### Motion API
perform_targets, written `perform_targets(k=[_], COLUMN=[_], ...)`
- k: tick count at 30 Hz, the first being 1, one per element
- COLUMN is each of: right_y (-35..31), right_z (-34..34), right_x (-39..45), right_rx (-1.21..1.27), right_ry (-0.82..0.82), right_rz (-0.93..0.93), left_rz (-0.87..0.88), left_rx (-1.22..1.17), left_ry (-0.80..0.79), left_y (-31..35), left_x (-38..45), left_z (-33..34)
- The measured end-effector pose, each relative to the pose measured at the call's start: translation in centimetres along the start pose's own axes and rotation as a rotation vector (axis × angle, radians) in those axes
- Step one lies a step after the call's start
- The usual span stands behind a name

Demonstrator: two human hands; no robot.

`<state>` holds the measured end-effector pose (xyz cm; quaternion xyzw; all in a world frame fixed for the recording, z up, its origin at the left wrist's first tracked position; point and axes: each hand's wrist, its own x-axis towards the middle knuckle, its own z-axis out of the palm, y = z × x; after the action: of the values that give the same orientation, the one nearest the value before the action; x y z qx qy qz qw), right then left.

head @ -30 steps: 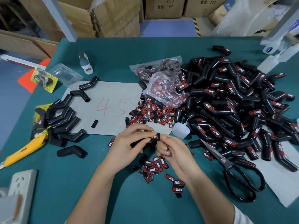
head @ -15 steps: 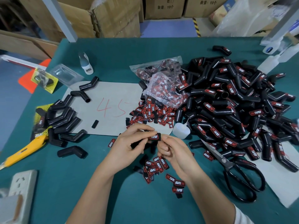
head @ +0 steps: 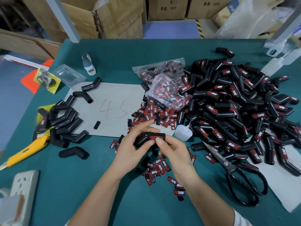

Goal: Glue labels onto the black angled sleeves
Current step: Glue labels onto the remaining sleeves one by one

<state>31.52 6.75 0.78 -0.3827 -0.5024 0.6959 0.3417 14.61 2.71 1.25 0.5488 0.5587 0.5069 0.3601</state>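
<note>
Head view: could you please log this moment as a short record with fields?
held item: black angled sleeve bearing a red label
left hand: grips the sleeve
right hand: fingertips press on the label
loose labels: on the green table below the hands
labelled sleeves pile: right
unlabelled sleeves: left
glue bottle: beside pile
</note>
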Motion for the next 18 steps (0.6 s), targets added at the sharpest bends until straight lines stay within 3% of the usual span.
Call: perform_targets(k=[8,18], right_y=[1.0,0.3], right_z=[0.4,0.1], right_x=[0.0,-0.1], right_rx=[0.081,0.012], right_ry=[0.097,0.035], right_rz=[-0.002,-0.024], left_rz=[0.072,0.035], left_rx=[0.044,-0.1], left_ry=[0.035,0.063], left_y=[-0.3,-0.1], left_x=[-0.3,-0.2], left_z=[1.2,0.6])
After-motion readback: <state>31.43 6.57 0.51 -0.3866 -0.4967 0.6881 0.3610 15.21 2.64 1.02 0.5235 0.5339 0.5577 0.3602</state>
